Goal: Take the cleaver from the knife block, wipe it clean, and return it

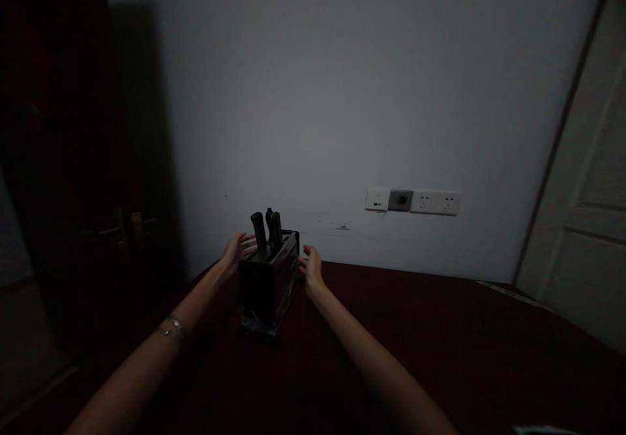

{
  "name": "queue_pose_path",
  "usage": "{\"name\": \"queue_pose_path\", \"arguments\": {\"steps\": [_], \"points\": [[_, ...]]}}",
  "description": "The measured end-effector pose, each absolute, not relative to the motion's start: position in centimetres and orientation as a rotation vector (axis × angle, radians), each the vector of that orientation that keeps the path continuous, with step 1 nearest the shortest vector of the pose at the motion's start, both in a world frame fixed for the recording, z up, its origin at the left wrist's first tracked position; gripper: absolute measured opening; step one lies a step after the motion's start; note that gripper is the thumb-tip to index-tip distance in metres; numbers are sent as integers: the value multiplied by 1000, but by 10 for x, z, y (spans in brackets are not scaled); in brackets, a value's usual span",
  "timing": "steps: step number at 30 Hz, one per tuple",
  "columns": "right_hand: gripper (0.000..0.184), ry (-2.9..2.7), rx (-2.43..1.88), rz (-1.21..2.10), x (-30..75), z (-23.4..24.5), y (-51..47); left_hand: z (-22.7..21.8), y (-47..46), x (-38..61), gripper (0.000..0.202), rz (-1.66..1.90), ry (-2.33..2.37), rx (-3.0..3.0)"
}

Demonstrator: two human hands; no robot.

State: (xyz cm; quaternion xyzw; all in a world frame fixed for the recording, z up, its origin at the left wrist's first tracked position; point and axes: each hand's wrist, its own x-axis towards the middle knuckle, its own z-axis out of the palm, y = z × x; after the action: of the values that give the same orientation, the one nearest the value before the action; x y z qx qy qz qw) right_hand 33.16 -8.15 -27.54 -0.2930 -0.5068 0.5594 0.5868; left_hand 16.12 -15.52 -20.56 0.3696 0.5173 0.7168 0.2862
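A dark knife block (pixel 268 282) stands on a dark red table (pixel 440 344) in front of me. Several black knife handles (pixel 267 227) stick up out of its top. My left hand (pixel 238 249) hovers at the block's upper left side with the fingers spread, open. My right hand (pixel 311 267) is at the block's upper right side, fingers apart, also open. Neither hand clearly grips the block; both are very close to it. A thin bracelet (pixel 171 329) sits on my left wrist.
A pale wall (pixel 342 96) rises behind the table, with a row of white sockets (pixel 413 201). A dark wooden door with a handle (pixel 117 233) is at the left. A white door (pixel 587 213) is at the right.
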Motion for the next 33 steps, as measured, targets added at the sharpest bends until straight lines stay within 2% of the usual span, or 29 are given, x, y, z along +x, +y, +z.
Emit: {"name": "queue_pose_path", "arguments": {"steps": [7, 10, 15, 18, 20, 21, 23, 26, 28, 30, 33], "points": [[36, -1137, -848, 1310, 453, -279, -61, -110, -191, 150, 17, 2799, 1400, 679], [30, -1155, -907, 1267, 511, -287, -59, -77, -205, 173, 15, 3195, 1155, 909], [28, -1224, -1043, 1096, 599, -305, -69, -77, -211, 265, 14, 3333, 526, 1386], [29, -1308, -1134, 951, 646, -314, -80, -100, -213, 328, 15, 3239, 459, 1643], [29, -1380, -1193, 838, 677, -317, -88, -119, -216, 366, 17, 3010, 530, 2061], [29, -1420, -1218, 777, 693, -318, -93, -129, -218, 384, 17, 2786, 554, 2360], [29, -1503, -1265, 660, 726, -320, -104, -149, -221, 420, 18, 2127, 504, 2886], [25, -1605, -1348, 535, 773, -328, -122, -184, -223, 475, 21, 1219, 352, 3288], [22, -1638, -1414, 489, 803, -336, -134, -214, -221, 510, 20, 740, 287, 3428], [21, -1667, -1485, 443, 830, -346, -145, -246, -217, 541, 22, 457, 220, 3478], [21, -1738, -1607, 354, 862, -361, -163, -294, -212, 574, 26, 300, 60, 3464]]}}
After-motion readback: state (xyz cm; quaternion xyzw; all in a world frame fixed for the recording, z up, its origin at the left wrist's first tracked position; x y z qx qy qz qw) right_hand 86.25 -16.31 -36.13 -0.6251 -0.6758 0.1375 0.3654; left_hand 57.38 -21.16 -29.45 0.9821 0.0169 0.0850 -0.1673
